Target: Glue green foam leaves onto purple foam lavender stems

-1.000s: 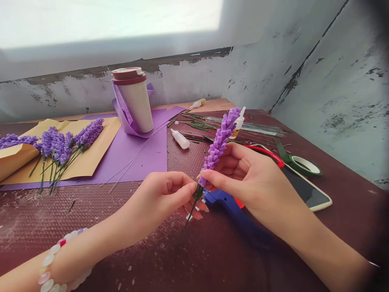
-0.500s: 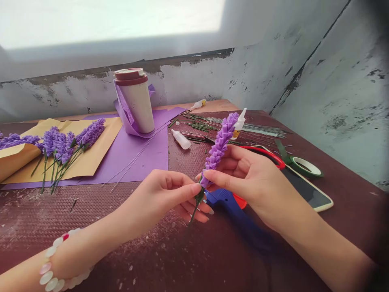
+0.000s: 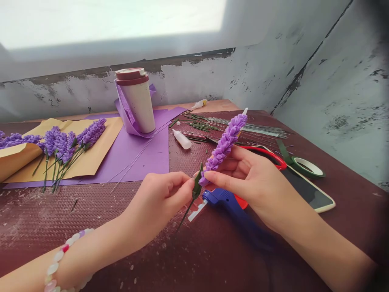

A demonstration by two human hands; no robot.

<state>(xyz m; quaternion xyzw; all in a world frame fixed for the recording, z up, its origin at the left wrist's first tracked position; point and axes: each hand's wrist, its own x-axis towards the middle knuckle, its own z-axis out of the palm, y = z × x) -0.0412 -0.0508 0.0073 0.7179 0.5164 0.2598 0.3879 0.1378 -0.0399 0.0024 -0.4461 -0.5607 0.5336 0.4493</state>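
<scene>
My right hand grips the lower part of a purple foam lavender sprig, which tilts up and away from me. My left hand pinches a narrow green leaf on the sprig's green stem, just below the purple flower head. The lower stem points down past my left fingers. A blue glue gun with a red part lies just beneath my right hand, partly hidden by it. A pale beaded bracelet circles my left wrist.
Finished lavender sprigs lie on kraft paper over a purple sheet. Behind stand a lidded cup and a glue bottle. Green wires, red-handled scissors, green tape and a phone lie right.
My left hand has drawn back slightly to the left, and a green leaf now stands out from the stem between its fingertips. The sprig stays in my right hand, tilted a little more to the right.
</scene>
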